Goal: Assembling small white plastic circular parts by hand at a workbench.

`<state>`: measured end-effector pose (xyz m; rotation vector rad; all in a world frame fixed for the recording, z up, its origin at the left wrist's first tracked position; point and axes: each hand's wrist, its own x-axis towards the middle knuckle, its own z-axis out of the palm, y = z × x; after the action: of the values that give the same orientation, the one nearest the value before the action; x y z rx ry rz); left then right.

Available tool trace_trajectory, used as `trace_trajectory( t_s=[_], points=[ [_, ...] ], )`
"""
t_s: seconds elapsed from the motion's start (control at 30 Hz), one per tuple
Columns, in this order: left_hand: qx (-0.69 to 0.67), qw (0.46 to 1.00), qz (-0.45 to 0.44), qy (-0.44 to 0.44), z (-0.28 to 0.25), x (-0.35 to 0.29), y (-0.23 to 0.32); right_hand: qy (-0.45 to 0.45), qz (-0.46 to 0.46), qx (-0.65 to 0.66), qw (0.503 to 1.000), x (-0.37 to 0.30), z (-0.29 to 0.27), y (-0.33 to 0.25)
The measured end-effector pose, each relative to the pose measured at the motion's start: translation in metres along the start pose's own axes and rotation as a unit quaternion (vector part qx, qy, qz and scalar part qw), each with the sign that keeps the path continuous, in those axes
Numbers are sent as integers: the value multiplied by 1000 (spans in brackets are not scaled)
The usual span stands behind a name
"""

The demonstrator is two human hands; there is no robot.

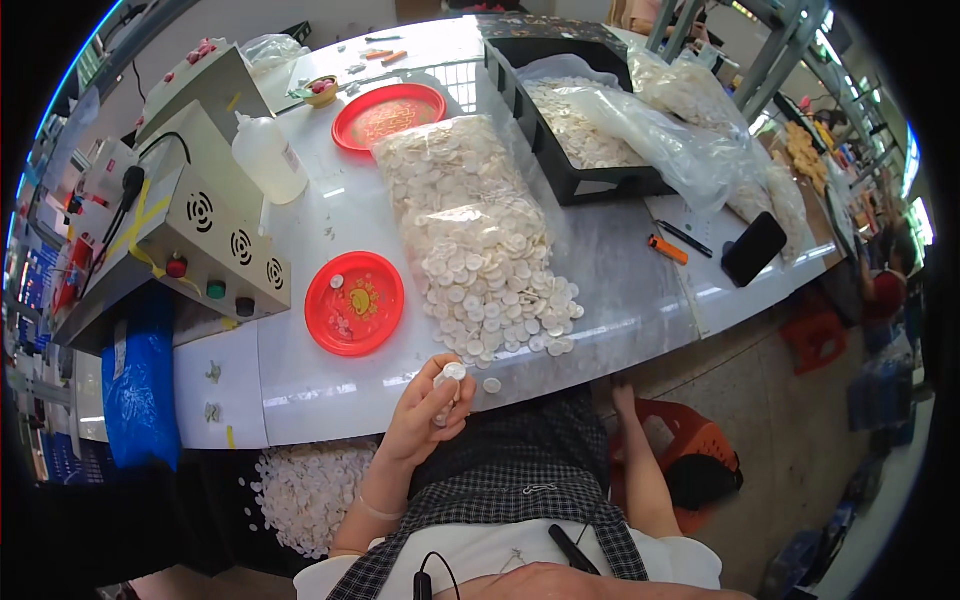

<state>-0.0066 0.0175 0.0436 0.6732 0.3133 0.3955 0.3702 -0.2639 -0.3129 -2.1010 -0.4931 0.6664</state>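
In front of my lap, at the table's near edge, my left hand [432, 412] is closed around a few round white button-like discs [454, 371]. One disc shows between thumb and fingertips. Just beyond it, a heap of the same white discs [500, 300] spills from the open end of a clear plastic bag [445, 165]. A single loose disc [492, 385] lies near the edge, right of my left hand. My right arm hangs down at my right side, and my right hand [622, 386] is small beside the table edge, its fingers not readable.
A red plate [325, 325] with one disc in it lies left of the heap, another red plate [350, 135] behind. A machine [215, 200] and a squeeze bottle [268, 160] stand left. Right are a black crate [545, 150], an orange marker [668, 250] and a phone [755, 250].
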Motion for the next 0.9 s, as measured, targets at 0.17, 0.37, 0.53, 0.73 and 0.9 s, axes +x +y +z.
trace_trajectory(
  t_s=[0.17,0.37,0.53,0.73,0.9],
  points=[
    [74,989,81,94,-39,1,-8,-20,-48,-41,998,-11,49,16],
    [237,947,141,163,-55,8,5,-70,-104,-120,985,22,65,-6],
    [275,938,94,190,-46,17,8,-103,-171,-181,963,-11,14,42],
    [255,935,57,239,-16,27,19,-140,-268,-202,932,-14,-9,56],
    [243,946,59,207,-5,24,5,-129,-320,-221,912,-22,-8,66]
  ],
)
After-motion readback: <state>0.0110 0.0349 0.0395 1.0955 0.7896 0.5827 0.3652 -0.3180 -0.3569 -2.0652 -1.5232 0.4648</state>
